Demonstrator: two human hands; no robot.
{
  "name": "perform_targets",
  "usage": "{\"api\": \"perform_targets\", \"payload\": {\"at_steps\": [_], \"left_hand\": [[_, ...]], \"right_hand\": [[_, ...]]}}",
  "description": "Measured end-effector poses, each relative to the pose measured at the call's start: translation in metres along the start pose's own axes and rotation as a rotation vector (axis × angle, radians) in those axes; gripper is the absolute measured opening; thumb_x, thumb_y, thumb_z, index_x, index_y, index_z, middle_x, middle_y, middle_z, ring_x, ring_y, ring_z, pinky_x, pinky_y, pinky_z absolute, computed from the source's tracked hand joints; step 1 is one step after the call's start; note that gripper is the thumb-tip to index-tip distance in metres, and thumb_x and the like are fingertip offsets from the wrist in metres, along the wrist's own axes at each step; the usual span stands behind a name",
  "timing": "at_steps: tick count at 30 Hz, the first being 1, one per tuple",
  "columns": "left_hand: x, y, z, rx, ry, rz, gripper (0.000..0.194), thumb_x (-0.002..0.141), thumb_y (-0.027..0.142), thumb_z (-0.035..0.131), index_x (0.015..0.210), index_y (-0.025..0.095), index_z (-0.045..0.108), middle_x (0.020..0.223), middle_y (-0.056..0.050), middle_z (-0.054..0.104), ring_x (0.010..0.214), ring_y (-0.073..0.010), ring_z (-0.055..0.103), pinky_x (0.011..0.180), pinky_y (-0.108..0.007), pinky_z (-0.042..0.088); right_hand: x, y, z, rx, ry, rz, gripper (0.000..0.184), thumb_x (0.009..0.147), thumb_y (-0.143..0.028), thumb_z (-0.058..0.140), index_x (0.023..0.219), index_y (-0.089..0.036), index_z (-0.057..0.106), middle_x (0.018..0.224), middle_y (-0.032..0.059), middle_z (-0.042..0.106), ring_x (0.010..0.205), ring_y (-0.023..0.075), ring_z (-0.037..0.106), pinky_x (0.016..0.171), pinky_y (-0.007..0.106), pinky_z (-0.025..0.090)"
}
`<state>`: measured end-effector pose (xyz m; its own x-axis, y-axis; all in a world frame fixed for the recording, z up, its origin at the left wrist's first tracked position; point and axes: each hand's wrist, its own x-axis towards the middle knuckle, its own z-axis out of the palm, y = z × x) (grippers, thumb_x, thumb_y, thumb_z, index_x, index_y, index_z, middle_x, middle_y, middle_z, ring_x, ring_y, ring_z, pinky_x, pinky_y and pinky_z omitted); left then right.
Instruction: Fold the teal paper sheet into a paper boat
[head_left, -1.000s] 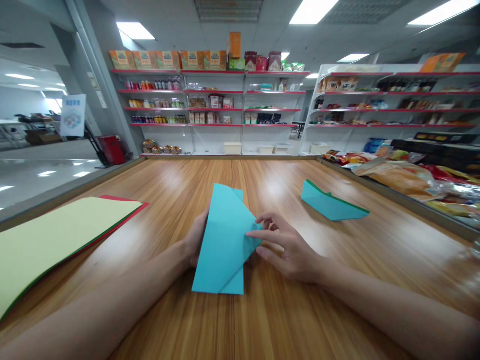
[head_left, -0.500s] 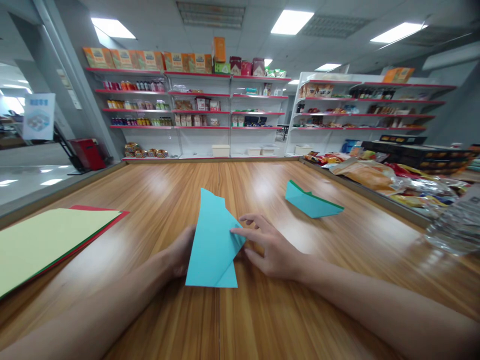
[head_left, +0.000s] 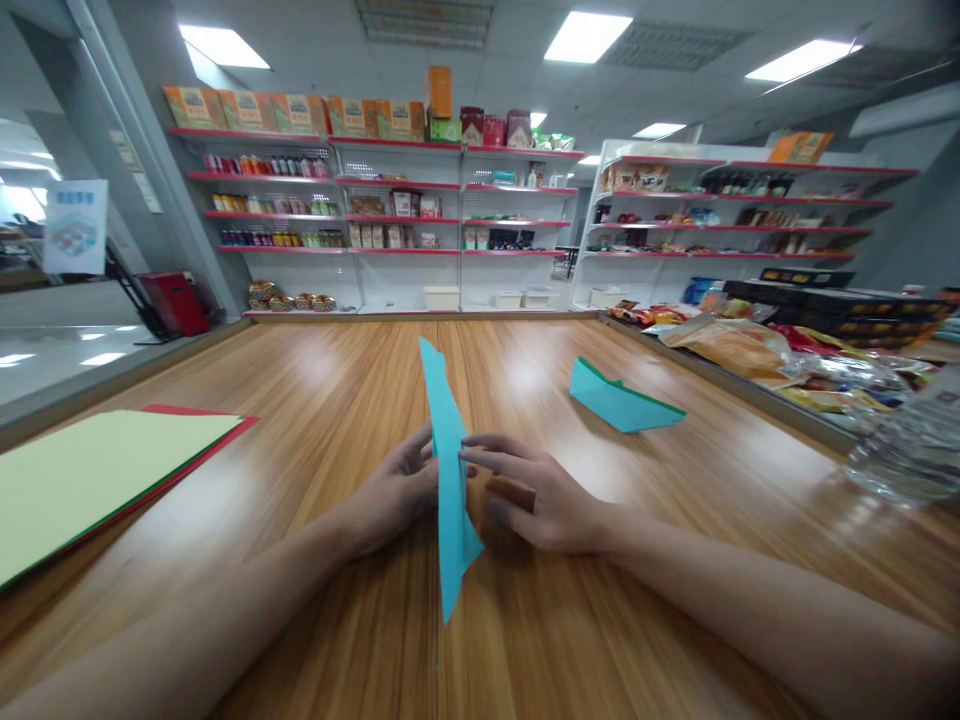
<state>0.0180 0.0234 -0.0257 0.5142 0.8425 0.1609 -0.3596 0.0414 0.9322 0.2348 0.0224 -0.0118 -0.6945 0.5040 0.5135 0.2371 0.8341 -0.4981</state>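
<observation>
Folding step in hand: the blue paper sheet point(head_left: 448, 480) stands on edge at the middle of the wooden table point(head_left: 315, 400); left hand point(head_left: 394, 490) and right hand point(head_left: 536, 495) pinch it from either side. Next move, by judgement, calls for pressing the crease flat; a finished blue paper plane point(head_left: 619, 403) lies well apart, right.

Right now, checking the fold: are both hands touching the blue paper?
Touching. The head view shows the left hand and right hand pressing the upright blue paper between them.

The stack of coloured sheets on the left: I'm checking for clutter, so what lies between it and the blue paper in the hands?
In the head view, only bare wooden table lies between the stack of coloured sheets and the blue paper, apart from the left hand itself.
</observation>
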Motion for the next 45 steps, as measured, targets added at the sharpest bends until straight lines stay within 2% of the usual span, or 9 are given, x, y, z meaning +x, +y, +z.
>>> {"api": "perform_targets", "payload": {"at_steps": [7,15,23,26,32,35,39,42,45], "left_hand": [[0.004,0.001,0.001,0.668,0.305,0.163,0.07,0.073,0.041,0.068,0.137,0.031,0.04,0.107,-0.005,0.042,0.095,-0.0176,0.047,0.081,-0.032,0.047],[0.007,-0.007,-0.007,0.764,0.37,0.202,0.069,0.077,0.037,0.066,0.139,0.031,0.034,0.134,-0.008,0.024,0.116,-0.0232,0.045,0.083,-0.032,0.052],[0.004,-0.006,0.002,1.09,0.237,0.364,0.072,0.082,0.033,0.061,0.142,0.037,0.022,0.15,-0.005,0.001,0.132,-0.029,0.03,0.101,-0.046,0.04],[0.003,-0.004,0.006,1.18,0.158,0.372,0.071,0.08,0.03,0.062,0.142,0.033,0.027,0.151,-0.006,0.004,0.134,-0.0312,0.026,0.107,-0.05,0.029],[0.015,-0.006,-0.012,0.643,0.433,0.233,0.025,0.077,0.025,0.061,0.099,0.014,0.065,0.101,-0.011,0.065,0.102,-0.0267,0.059,0.093,-0.043,0.045],[0.021,0.0,-0.038,0.309,0.745,0.135,0.024,0.067,0.008,0.062,0.091,0.012,0.062,0.09,-0.01,0.066,0.08,-0.0209,0.065,0.073,-0.035,0.053],[0.022,0.017,-0.059,0.345,0.855,0.182,0.022,0.072,0.007,0.051,0.09,0.014,0.06,0.094,-0.01,0.063,0.088,-0.0184,0.063,0.075,-0.033,0.051],[0.017,0.032,-0.044,0.507,0.709,0.187,0.013,0.073,0.018,0.061,0.085,0.015,0.066,0.091,-0.008,0.066,0.092,-0.0209,0.061,0.083,-0.033,0.047],[0.01,0.039,-0.012,1.054,0.127,0.084,0.028,0.08,0.035,0.059,0.101,0.019,0.066,0.105,-0.008,0.065,0.099,-0.0231,0.058,0.087,-0.038,0.045]], "right_hand": [[-0.001,-0.003,-0.004,0.569,-0.093,0.149,0.06,0.082,-0.031,0.06,0.137,-0.023,0.039,0.137,0.0099,0.044,0.12,0.0252,0.047,0.096,0.042,0.042],[0.003,0.009,0.01,0.787,0.095,0.273,0.037,0.085,-0.032,0.059,0.118,-0.017,0.056,0.117,0.0097,0.061,0.107,0.0229,0.057,0.095,0.042,0.043],[-0.003,0.007,0.004,0.078,0.508,0.315,0.027,0.092,-0.025,0.043,0.11,-0.016,0.061,0.089,0.0052,0.068,0.082,0.0181,0.064,0.075,0.031,0.052],[-0.004,0.006,-0.003,-0.19,0.599,0.161,0.032,0.092,-0.017,0.041,0.12,-0.018,0.056,0.107,0.0072,0.066,0.097,0.0195,0.063,0.087,0.034,0.051],[-0.005,0.02,-0.003,-0.371,0.276,-0.018,0.043,0.089,-0.006,0.034,0.128,-0.016,0.05,0.131,0.011,0.053,0.124,0.0199,0.047,0.104,0.042,0.041],[-0.006,0.027,0.001,-0.441,0.107,0.011,0.04,0.089,-0.005,0.037,0.124,-0.013,0.053,0.125,0.0126,0.058,0.12,0.0209,0.05,0.102,0.042,0.043],[-0.005,0.028,0.003,-0.491,-0.008,-0.001,0.03,0.091,-0.012,0.041,0.114,-0.015,0.06,0.117,0.0121,0.063,0.111,0.0227,0.057,0.096,0.042,0.047],[-0.003,0.027,0.002,-0.481,-0.056,-0.028,0.027,0.093,-0.017,0.041,0.11,-0.014,0.062,0.115,0.0122,0.064,0.109,0.0228,0.059,0.094,0.041,0.048],[-0.001,0.027,0.002,-0.441,-0.098,-0.084,0.027,0.092,-0.016,0.042,0.109,-0.013,0.063,0.112,0.0109,0.066,0.109,0.0217,0.058,0.094,0.038,0.047]]}}
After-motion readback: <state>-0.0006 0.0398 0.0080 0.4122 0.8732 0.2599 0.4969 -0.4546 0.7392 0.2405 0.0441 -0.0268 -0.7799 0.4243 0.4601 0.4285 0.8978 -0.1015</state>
